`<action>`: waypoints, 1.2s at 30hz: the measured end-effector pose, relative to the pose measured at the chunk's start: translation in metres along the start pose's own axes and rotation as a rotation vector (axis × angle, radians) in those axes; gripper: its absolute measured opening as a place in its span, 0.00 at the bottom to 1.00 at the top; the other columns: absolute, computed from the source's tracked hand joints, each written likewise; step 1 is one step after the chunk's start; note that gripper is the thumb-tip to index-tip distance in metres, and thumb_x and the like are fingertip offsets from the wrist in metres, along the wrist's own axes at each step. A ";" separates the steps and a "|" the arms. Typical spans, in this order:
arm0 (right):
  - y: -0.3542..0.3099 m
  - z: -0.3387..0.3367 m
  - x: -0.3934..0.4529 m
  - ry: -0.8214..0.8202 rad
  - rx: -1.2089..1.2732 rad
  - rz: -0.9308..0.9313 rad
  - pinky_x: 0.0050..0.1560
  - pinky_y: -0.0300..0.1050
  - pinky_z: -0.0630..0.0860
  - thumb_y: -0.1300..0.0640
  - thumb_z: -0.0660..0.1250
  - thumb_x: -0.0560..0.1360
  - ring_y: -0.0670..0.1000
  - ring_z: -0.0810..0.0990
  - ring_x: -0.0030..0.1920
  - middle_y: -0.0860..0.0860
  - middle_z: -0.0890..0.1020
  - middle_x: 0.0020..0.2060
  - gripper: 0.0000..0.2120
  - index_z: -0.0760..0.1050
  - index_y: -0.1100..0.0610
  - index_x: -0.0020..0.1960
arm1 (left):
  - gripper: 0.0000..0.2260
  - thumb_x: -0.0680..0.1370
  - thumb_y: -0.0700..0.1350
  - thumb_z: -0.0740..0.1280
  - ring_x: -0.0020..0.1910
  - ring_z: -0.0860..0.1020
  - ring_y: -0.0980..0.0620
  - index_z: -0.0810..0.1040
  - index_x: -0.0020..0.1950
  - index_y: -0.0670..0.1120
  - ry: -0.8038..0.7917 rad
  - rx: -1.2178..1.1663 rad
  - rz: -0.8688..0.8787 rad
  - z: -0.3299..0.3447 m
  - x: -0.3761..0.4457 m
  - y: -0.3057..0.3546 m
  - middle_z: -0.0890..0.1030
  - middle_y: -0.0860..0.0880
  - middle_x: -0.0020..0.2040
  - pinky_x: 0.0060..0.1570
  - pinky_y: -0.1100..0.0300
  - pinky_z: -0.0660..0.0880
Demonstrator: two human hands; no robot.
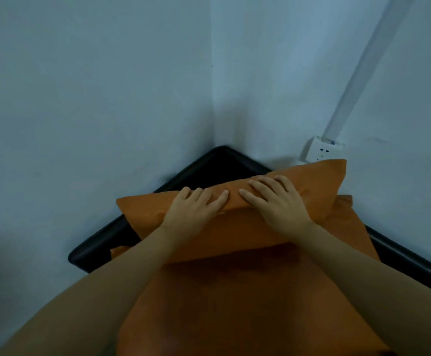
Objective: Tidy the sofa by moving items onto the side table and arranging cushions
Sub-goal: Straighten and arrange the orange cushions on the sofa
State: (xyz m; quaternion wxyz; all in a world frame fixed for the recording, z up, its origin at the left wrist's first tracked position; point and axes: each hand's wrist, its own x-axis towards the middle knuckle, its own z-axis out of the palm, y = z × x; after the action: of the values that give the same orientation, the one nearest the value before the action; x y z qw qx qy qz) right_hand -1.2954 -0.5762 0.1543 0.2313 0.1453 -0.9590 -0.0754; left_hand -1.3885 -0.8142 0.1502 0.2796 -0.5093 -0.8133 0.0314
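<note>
I see my left hand [194, 209] and right hand [277, 201] pressing flat, fingers spread, on the orange fabric cushion [235, 206], propped in the black sofa's [204, 170] corner at twelve o'clock.

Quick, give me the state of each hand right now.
Left hand: open, fingers flat, pressing the top of the orange cushion.
Right hand: open, fingers spread, pressing the same cushion.

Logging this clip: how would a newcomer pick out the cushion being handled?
Find the room corner where the black sofa fits. The upper cushion stands there on its edge, with the left hand and right hand pressing its top; the other orange cushion lies flat, nearer the camera.
</note>
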 end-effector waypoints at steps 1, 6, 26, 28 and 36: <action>0.001 0.010 0.010 -0.007 0.004 0.007 0.61 0.62 0.68 0.56 0.57 0.79 0.62 0.75 0.62 0.59 0.77 0.63 0.18 0.72 0.53 0.68 | 0.22 0.78 0.51 0.65 0.46 0.78 0.43 0.67 0.70 0.46 0.023 0.002 0.004 0.009 0.003 -0.012 0.79 0.41 0.55 0.44 0.50 0.73; 0.006 0.067 0.048 -0.047 0.030 0.057 0.64 0.65 0.67 0.56 0.56 0.79 0.62 0.74 0.64 0.59 0.75 0.65 0.19 0.71 0.52 0.69 | 0.19 0.82 0.55 0.56 0.47 0.79 0.44 0.73 0.66 0.47 0.045 -0.018 -0.014 0.065 0.014 -0.051 0.79 0.42 0.53 0.46 0.50 0.74; -0.035 0.276 0.029 -0.505 0.262 0.348 0.72 0.60 0.57 0.62 0.69 0.72 0.55 0.65 0.73 0.53 0.67 0.73 0.33 0.63 0.52 0.74 | 0.37 0.67 0.45 0.76 0.65 0.73 0.43 0.66 0.74 0.48 -0.545 -0.328 -0.345 0.260 -0.062 -0.016 0.73 0.42 0.68 0.64 0.45 0.69; -0.037 0.275 0.027 -0.490 0.276 0.349 0.73 0.60 0.56 0.59 0.61 0.77 0.53 0.60 0.75 0.52 0.62 0.75 0.29 0.58 0.51 0.76 | 0.38 0.70 0.44 0.72 0.71 0.66 0.43 0.57 0.77 0.49 -0.576 -0.310 -0.372 0.259 -0.060 -0.017 0.66 0.43 0.74 0.70 0.42 0.62; -0.037 0.231 -0.026 -0.550 0.405 0.347 0.73 0.61 0.51 0.43 0.47 0.81 0.48 0.57 0.75 0.47 0.57 0.77 0.24 0.64 0.48 0.74 | 0.26 0.82 0.62 0.45 0.78 0.49 0.49 0.55 0.78 0.55 -0.610 -0.526 -0.314 0.232 -0.082 0.015 0.51 0.50 0.79 0.72 0.41 0.43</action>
State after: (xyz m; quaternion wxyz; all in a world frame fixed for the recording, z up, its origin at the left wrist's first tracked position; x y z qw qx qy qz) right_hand -1.3721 -0.5847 -0.0685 -0.0588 -0.0020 -0.9910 0.1199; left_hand -1.4628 -0.8220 -0.0841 -0.1116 -0.4007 -0.9066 -0.0706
